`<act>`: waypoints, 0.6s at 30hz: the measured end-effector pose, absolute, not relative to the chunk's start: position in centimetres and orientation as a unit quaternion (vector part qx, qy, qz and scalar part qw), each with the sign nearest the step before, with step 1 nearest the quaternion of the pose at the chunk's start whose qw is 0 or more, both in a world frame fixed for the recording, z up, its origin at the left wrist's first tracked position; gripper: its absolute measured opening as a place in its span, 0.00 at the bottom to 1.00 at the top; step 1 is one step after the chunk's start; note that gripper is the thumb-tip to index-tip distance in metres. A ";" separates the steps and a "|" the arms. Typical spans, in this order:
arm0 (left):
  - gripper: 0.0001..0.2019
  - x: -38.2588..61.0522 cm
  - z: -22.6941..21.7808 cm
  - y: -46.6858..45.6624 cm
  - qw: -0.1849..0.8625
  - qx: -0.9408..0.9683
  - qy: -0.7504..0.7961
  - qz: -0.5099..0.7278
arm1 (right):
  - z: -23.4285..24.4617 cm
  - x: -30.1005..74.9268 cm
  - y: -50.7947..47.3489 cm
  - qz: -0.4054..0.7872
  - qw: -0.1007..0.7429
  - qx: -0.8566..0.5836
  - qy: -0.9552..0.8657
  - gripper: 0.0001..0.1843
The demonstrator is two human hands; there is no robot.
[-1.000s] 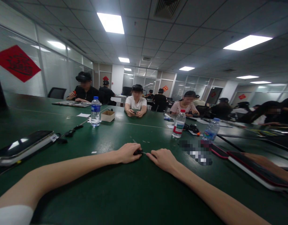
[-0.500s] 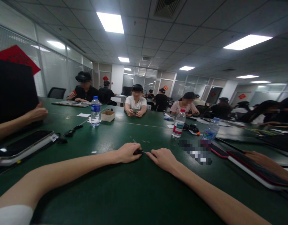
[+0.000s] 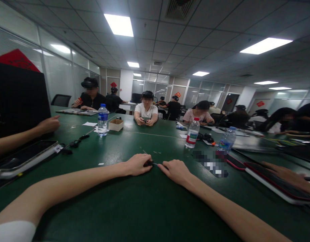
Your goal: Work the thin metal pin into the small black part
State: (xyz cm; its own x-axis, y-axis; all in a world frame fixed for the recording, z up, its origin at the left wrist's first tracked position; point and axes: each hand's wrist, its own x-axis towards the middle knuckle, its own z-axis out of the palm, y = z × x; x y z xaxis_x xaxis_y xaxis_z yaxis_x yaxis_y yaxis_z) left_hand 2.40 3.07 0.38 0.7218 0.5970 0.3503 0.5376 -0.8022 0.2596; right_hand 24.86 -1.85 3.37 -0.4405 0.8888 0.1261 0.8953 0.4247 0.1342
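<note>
Both my arms stretch out over a dark green table [image 3: 134,208]. My left hand [image 3: 138,164] rests on the table with its fingers curled round a small black object [image 3: 148,163]. My right hand [image 3: 175,171] lies just to the right of it, fingers pinched toward a thin pale piece [image 3: 156,164] that sticks out of the black object. The two hands are almost touching. What the small object is cannot be made out.
A phone [image 3: 24,156] with a black cable lies at the left, near a neighbour's hand [image 3: 47,125] and a black screen [image 3: 20,99]. Water bottles [image 3: 103,120] [image 3: 192,133] [image 3: 227,141] and a small cardboard box [image 3: 116,124] stand further back. A red-edged tablet [image 3: 276,185] under another person's hand lies at the right. Several people sit across.
My hands have stayed where they were. At the left a neighbour's arm and a black screen have come further into view.
</note>
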 end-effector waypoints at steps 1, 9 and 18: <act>0.10 2.4 0.4 3.0 0.070 0.925 0.307 0.210 | 3.4 24.8 -1.8 -0.091 0.017 -0.531 -0.842 0.34; 0.10 2.5 0.1 3.3 0.066 0.926 0.308 0.209 | 3.0 25.0 -1.7 -0.128 0.011 -0.527 -0.840 0.35; 0.10 2.5 0.2 3.3 0.069 0.925 0.306 0.212 | 3.0 24.9 -1.7 -0.127 0.018 -0.525 -0.842 0.35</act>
